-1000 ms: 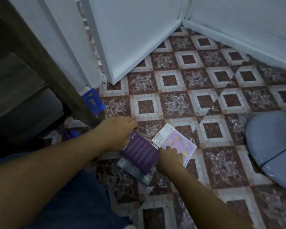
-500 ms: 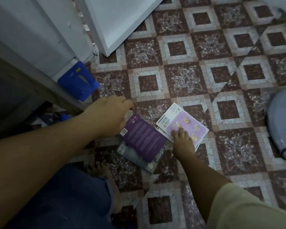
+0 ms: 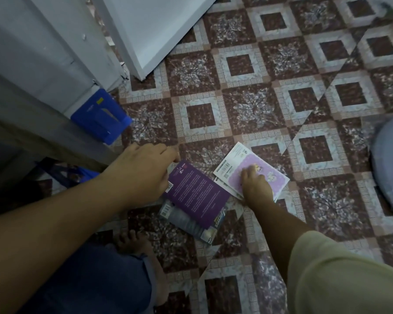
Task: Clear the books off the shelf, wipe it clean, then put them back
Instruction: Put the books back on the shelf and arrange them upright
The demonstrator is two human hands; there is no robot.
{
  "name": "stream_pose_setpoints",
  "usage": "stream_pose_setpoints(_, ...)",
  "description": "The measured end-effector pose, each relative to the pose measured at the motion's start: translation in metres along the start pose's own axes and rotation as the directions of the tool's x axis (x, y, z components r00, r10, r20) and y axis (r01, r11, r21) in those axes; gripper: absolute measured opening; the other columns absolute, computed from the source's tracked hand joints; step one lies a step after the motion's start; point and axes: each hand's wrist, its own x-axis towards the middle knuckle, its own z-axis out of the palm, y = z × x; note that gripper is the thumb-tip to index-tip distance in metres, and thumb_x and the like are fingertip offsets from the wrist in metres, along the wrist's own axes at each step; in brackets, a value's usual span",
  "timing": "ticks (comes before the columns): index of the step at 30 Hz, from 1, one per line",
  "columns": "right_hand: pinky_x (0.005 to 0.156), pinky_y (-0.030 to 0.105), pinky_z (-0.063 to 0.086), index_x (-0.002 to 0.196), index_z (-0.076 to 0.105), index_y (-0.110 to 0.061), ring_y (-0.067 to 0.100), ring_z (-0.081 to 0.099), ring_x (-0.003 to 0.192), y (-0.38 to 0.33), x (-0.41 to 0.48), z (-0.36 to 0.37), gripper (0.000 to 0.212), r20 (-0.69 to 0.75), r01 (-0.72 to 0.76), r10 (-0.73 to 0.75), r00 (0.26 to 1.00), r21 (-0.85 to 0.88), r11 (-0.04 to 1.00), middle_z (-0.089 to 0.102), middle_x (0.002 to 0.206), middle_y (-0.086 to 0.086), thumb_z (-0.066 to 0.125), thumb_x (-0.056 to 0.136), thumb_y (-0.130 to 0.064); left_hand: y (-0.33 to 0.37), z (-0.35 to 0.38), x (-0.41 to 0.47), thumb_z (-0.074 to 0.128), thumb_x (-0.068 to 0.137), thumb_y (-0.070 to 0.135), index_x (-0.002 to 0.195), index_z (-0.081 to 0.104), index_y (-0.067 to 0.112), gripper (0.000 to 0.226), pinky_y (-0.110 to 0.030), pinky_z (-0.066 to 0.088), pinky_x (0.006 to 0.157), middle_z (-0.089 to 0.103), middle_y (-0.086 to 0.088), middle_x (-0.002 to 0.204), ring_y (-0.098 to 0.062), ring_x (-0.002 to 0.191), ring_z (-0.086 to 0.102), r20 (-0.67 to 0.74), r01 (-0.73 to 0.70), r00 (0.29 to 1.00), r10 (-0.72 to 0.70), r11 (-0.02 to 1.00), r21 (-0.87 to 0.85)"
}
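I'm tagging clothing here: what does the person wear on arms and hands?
The left hand and right hand are bare: no gloves or watch in view. A loose pale beige sleeve covers the right upper arm; the left forearm shows no sleeve.

one head-worn wide view — tipped steeply down at the tiled floor, close above it.
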Motion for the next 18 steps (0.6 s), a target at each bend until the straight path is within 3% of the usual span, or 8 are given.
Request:
stream_pose_setpoints(2, 0.103, 0.051, 0.039, 0.149, 0.004, -0.004, 0.050, 0.031, 0.133, 0.002, 0.008, 0.012, 0.093, 0.031, -0.009, 0.010, 0.999, -0.023, 1.000, 0.012, 0.154, 0.027, 0.064, 0.088, -0.040, 0.002, 0.002, -0.002, 0.044, 0.096, 0.032, 0.132, 0.036, 0.035, 0.037, -0.034, 0.034, 0.097, 0.046, 0.013, 0.122, -0.010, 0.109, 0.046, 0.004, -0.004, 1.000, 0.004, 1.000, -0.014)
stream_pose_setpoints(5, 0.105, 0.064, 0.030, 0.149, -0.002, 0.002, 0.055, 0.015, 0.138, 0.001, 0.021, 0.026, 0.096, 0.096, 0.063, -0.057, 0.994, -0.059, 0.996, 0.010, 0.154, 0.031, 0.061, 0.090, -0.039, 0.001, 0.006, -0.004, 0.045, 0.094, 0.035, 0.132, 0.037, 0.037, 0.039, -0.033, 0.033, 0.100, 0.045, 0.015, 0.126, -0.008, 0.114, 0.045, 0.010, -0.005, 1.000, 0.005, 1.000, -0.026)
stream_pose_setpoints(10, 0.101, 0.059, 0.039, 0.148, 0.005, 0.001, 0.061, 0.025, 0.132, -0.019, 0.002, 0.003, 0.073, 0.177, -0.002, -0.011, 0.984, 0.072, 0.997, 0.010, 0.151, 0.037, 0.051, 0.094, -0.018, 0.002, 0.006, -0.010, 0.045, 0.093, 0.036, 0.128, 0.036, 0.037, 0.036, -0.031, 0.034, 0.097, 0.046, 0.016, 0.123, -0.007, 0.112, 0.045, 0.008, 0.011, 1.000, -0.011, 0.999, -0.032)
stream_pose_setpoints(12, 0.094, 0.050, 0.046, 0.140, 0.024, -0.005, 0.051, 0.043, 0.125, -0.016, -0.005, -0.017, 0.053, 0.140, -0.046, 0.018, 0.990, 0.203, 0.978, 0.030, 0.147, 0.029, 0.049, 0.094, -0.012, 0.003, 0.003, -0.015, 0.044, 0.094, 0.036, 0.130, 0.036, 0.037, 0.037, -0.030, 0.032, 0.097, 0.045, 0.016, 0.124, -0.007, 0.114, 0.044, 0.011, 0.003, 1.000, -0.003, 1.000, -0.025)
stream_pose_setpoints(14, 0.085, 0.041, 0.048, 0.130, 0.039, -0.012, 0.035, 0.057, 0.112, -0.002, -0.003, -0.037, 0.040, 0.122, -0.071, 0.034, 0.992, 0.314, 0.947, 0.053, 0.129, 0.016, 0.052, 0.092, -0.015, 0.003, 0.000, -0.020, 0.043, 0.095, 0.036, 0.131, 0.036, 0.036, 0.037, -0.028, 0.033, 0.096, 0.045, 0.016, 0.125, -0.006, 0.114, 0.044, 0.005, -0.011, 1.000, 0.011, 1.000, -0.022)
stream_pose_setpoints(18, 0.082, 0.037, 0.049, 0.124, 0.051, -0.017, 0.028, 0.063, 0.101, 0.014, -0.015, -0.080, 0.033, 0.115, -0.143, 0.109, 0.987, 0.351, 0.925, 0.065, 0.111, 0.009, 0.050, 0.091, -0.021, 0.005, -0.016, -0.032, 0.045, 0.096, 0.034, 0.133, 0.036, 0.034, 0.038, -0.024, 0.036, 0.090, 0.046, 0.014, 0.125, -0.008, 0.112, 0.045, -0.015, -0.010, 1.000, 0.009, 0.998, -0.061)
